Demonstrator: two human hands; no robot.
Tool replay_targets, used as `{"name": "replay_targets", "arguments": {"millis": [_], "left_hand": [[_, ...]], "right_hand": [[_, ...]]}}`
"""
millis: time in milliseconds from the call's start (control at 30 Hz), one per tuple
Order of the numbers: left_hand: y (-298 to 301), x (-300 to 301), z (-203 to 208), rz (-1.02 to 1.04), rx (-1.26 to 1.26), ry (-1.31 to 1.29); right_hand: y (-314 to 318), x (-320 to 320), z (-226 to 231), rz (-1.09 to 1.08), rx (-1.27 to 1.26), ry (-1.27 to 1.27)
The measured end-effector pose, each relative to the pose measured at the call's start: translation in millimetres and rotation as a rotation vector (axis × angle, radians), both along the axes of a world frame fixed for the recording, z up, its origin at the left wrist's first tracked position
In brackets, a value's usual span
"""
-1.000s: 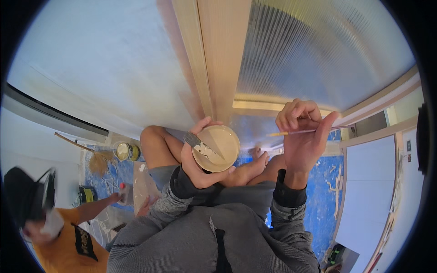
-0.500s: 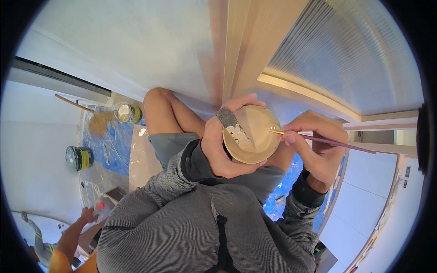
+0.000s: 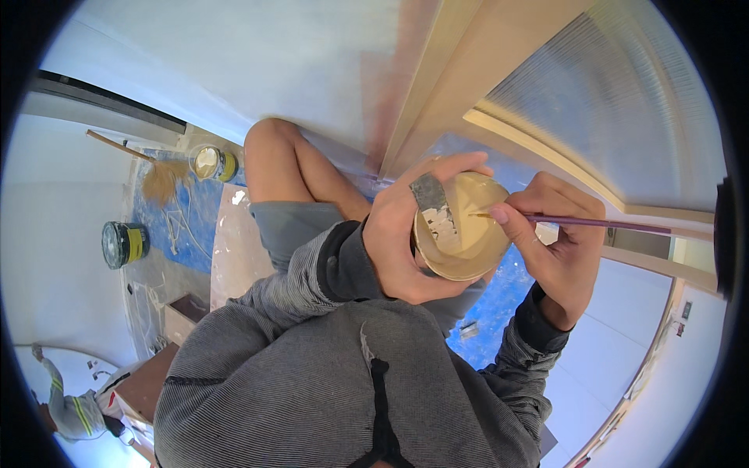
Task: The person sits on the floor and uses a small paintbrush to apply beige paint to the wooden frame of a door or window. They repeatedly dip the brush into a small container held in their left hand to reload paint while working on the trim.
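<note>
My left hand (image 3: 390, 249) is wrapped round a small round tub (image 3: 466, 276) of cream-beige paint, tilted so its inside shows. Beside the left fingers, a dark strip (image 3: 427, 195) crusted with flaking cream paint lies over the tub's left side; I cannot tell what it is. Between thumb and fingers, my right hand (image 3: 558, 249) pinches a thin paintbrush (image 3: 593, 222) with a purple handle. Its tip is inside the tub's outline, at the paint; whether it touches the paint is unclear.
A pale wooden door frame (image 3: 538, 152) with a ribbed glass panel (image 3: 593, 109) stands ahead on the right. Leftward are two paint buckets (image 3: 134, 245) (image 3: 226, 165), a straw broom (image 3: 162, 183) and blue floor sheeting (image 3: 195, 222). Another person (image 3: 74, 409) works at the lower left.
The tub and both hands have shifted right in the picture. My brush tip has gone from the tub's right rim further in over the paint. Another person's arm with a bottle has left view.
</note>
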State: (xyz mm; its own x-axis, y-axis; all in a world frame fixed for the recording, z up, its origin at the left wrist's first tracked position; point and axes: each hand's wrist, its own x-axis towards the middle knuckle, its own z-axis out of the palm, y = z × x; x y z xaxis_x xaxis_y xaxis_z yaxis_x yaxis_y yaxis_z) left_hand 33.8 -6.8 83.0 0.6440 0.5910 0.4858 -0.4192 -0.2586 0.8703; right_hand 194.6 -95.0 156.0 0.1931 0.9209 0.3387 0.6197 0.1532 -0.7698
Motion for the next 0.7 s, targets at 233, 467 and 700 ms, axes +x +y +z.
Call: {"name": "replay_targets", "arguments": {"millis": [233,467,700], "left_hand": [[-0.6,-2.5,-1.2,0.003,-0.062,-0.002],[0.3,-2.1,-1.9,0.036,-0.054,-0.013],[5.4,-4.5,-2.8,0.012,-0.039,0.006]], "right_hand": [[4.4,0.1,0.1,0.055,-0.021,-0.02],[5.8,-2.0,-0.1,0.061,-0.08,0.009],[5.6,14.7,-2.3,0.179,-0.072,0.125]]}}
